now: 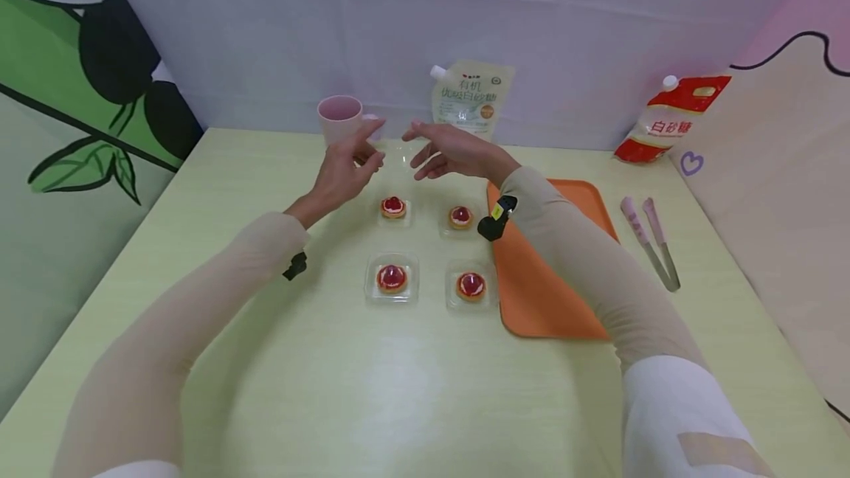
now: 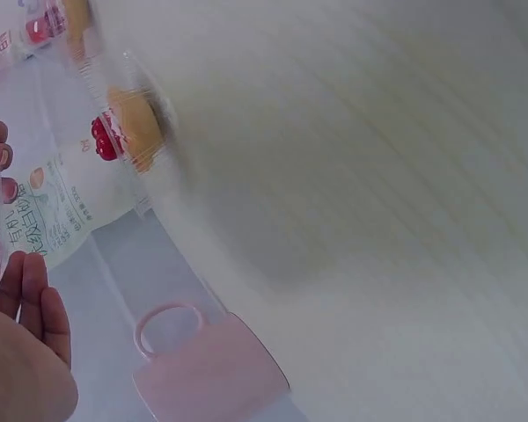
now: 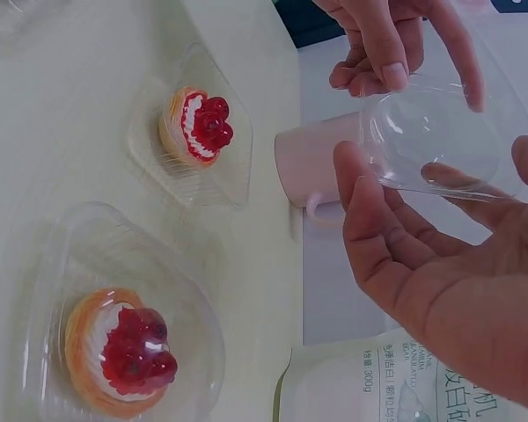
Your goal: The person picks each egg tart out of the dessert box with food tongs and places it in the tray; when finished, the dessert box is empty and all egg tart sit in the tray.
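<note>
My left hand [image 1: 340, 172] and right hand [image 1: 461, 151] are raised near the back of the table, facing each other. Between them they hold a clear plastic lid [image 3: 440, 145], its edges pinched by fingers of both hands. Below the hands, several red-topped cream tarts sit in clear plastic boxes; one is the back left tart [image 1: 393, 207], another the back right tart [image 1: 461, 217]. Nearer the front are a left tart [image 1: 392, 279] and a right tart [image 1: 471, 286]. Only the right hand's fingers and palm edge show in the left wrist view.
A pink mug [image 1: 339, 120] stands behind the left hand. A pale sugar pouch [image 1: 471, 98] leans at the back, a red-and-white pouch [image 1: 671, 120] at back right. An orange tray [image 1: 541, 293] lies beneath the right forearm, with pink-handled tongs [image 1: 654, 242] to its right.
</note>
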The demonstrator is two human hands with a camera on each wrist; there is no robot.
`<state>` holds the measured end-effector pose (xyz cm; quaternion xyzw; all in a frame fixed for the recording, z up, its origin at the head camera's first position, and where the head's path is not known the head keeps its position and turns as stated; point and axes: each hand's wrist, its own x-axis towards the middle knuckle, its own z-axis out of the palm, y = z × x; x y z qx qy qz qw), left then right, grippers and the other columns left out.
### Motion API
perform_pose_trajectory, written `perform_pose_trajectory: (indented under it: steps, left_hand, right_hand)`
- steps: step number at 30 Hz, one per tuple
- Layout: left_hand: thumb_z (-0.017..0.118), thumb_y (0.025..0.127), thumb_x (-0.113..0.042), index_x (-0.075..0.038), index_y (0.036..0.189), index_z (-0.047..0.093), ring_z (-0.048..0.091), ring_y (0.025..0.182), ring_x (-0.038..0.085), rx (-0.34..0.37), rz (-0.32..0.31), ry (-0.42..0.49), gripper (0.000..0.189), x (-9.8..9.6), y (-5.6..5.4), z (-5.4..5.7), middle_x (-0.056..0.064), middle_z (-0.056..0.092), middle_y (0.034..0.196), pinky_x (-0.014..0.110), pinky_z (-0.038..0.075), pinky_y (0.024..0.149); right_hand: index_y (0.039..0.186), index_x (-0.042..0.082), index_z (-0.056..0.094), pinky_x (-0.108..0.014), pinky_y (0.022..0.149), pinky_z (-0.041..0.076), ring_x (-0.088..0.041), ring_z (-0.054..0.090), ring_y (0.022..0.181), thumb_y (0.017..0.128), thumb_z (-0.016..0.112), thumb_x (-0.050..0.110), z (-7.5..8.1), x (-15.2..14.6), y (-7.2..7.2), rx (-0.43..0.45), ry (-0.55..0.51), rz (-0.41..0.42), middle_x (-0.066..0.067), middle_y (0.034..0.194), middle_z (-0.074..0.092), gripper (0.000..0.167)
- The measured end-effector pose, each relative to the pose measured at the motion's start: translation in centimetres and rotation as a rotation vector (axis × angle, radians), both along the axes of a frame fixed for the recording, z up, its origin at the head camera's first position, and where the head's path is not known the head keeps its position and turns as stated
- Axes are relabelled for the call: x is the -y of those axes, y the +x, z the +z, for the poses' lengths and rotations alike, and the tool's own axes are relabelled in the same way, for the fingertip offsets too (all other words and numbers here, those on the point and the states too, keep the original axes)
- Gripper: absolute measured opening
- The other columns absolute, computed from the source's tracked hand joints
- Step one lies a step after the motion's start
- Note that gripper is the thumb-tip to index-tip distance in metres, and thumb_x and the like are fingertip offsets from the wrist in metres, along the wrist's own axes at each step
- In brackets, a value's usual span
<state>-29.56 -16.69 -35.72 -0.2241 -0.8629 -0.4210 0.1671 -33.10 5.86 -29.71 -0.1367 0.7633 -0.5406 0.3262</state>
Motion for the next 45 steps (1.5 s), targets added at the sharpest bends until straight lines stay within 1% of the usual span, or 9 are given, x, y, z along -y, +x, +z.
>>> perform_pose_trajectory:
  steps: [5, 10, 14, 18, 27, 30, 35, 40, 45]
  left_hand:
    - [0.063, 0.096, -0.008, -0.012, 0.147, 0.05, 0.068, 0.074, 0.028, 0.036, 0.055, 0.03, 0.053, -0.1, -0.7, 0.4, 0.021, 0.072, 0.089, 0.025, 0.053, 0.071]
    - [0.064, 0.094, -0.006, -0.012, 0.146, 0.052, 0.061, 0.063, 0.01, 0.083, 0.094, 0.106, 0.053, 0.1, -1.8, 0.6, 0.022, 0.069, 0.084, 0.014, 0.049, 0.063]
    - [0.063, 0.093, -0.004, -0.01, 0.144, 0.054, 0.06, 0.058, 0.003, 0.15, 0.095, 0.174, 0.052, 0.0, -2.7, 0.6, 0.019, 0.068, 0.079, 0.018, 0.052, 0.063]
    - [0.064, 0.093, -0.003, -0.009, 0.145, 0.052, 0.063, 0.057, 0.005, 0.252, 0.105, 0.213, 0.053, -0.2, -3.2, 0.3, 0.018, 0.07, 0.079, 0.025, 0.057, 0.064]
    - [0.065, 0.093, -0.001, -0.004, 0.145, 0.049, 0.064, 0.054, 0.008, 0.45, 0.128, 0.311, 0.055, -0.2, -4.2, -0.7, 0.012, 0.069, 0.076, 0.038, 0.06, 0.068]
    - [0.065, 0.094, -0.005, -0.001, 0.145, 0.048, 0.064, 0.053, 0.007, 0.533, 0.148, 0.302, 0.054, -0.1, -4.6, -1.1, 0.005, 0.068, 0.072, 0.036, 0.06, 0.069]
    - [0.066, 0.095, -0.009, -0.001, 0.145, 0.048, 0.064, 0.055, 0.008, 0.617, 0.183, 0.207, 0.054, 0.2, -4.9, -1.6, 0.004, 0.069, 0.072, 0.036, 0.06, 0.072]
    - [0.066, 0.094, -0.006, 0.002, 0.142, 0.05, 0.065, 0.055, 0.009, 0.64, 0.199, 0.185, 0.052, 0.6, -5.0, -2.0, 0.006, 0.069, 0.073, 0.033, 0.06, 0.069]
    - [0.067, 0.093, -0.007, 0.005, 0.139, 0.052, 0.066, 0.056, 0.009, 0.64, 0.208, 0.127, 0.049, 0.8, -5.1, -2.6, 0.011, 0.07, 0.078, 0.025, 0.056, 0.062]
  right_hand:
    - [0.151, 0.015, 0.036, -0.043, 0.101, 0.05, -0.026, 0.07, 0.096, 0.106, 0.036, 0.046, -0.1, 0.1, -0.5, -0.035, -0.023, -0.001, -0.022, 0.125, 0.054, 0.055]
    - [0.158, 0.021, 0.021, -0.041, 0.096, 0.053, -0.025, 0.07, 0.094, 0.107, 0.044, 0.017, -0.7, 0.3, -1.4, -0.112, -0.065, -0.043, -0.021, 0.118, 0.056, 0.057]
    - [0.16, 0.025, 0.014, -0.035, 0.086, 0.056, -0.023, 0.069, 0.086, 0.103, 0.046, 0.003, -1.4, 0.5, -2.2, -0.197, -0.047, -0.094, -0.022, 0.109, 0.056, 0.069]
    - [0.159, 0.021, 0.022, -0.029, 0.076, 0.056, -0.028, 0.069, 0.086, 0.101, 0.051, 0.0, -2.3, 0.7, -2.7, -0.272, -0.013, -0.136, -0.018, 0.098, 0.058, 0.068]
    - [0.152, 0.01, 0.036, -0.049, 0.097, 0.052, -0.045, 0.065, 0.104, 0.098, 0.053, -0.003, -3.7, 1.1, -3.7, -0.262, 0.06, -0.169, -0.015, 0.092, 0.059, 0.058]
    - [0.151, 0.006, 0.039, -0.048, 0.096, 0.053, -0.041, 0.068, 0.098, 0.097, 0.054, -0.003, -4.2, 1.4, -4.2, -0.251, 0.102, -0.158, -0.016, 0.093, 0.062, 0.057]
    - [0.149, 0.0, 0.039, -0.045, 0.094, 0.055, -0.021, 0.068, 0.074, 0.094, 0.058, -0.005, -5.0, 2.2, -4.8, -0.225, 0.177, -0.126, -0.016, 0.092, 0.063, 0.059]
    - [0.149, -0.003, 0.039, -0.041, 0.09, 0.056, -0.011, 0.065, 0.062, 0.091, 0.064, -0.005, -5.5, 3.1, -5.1, -0.226, 0.261, -0.087, -0.012, 0.087, 0.062, 0.063]
    - [0.148, -0.002, 0.041, -0.038, 0.089, 0.057, -0.012, 0.067, 0.064, 0.091, 0.065, -0.003, -5.6, 3.5, -5.3, -0.2, 0.321, -0.067, -0.011, 0.087, 0.062, 0.062]
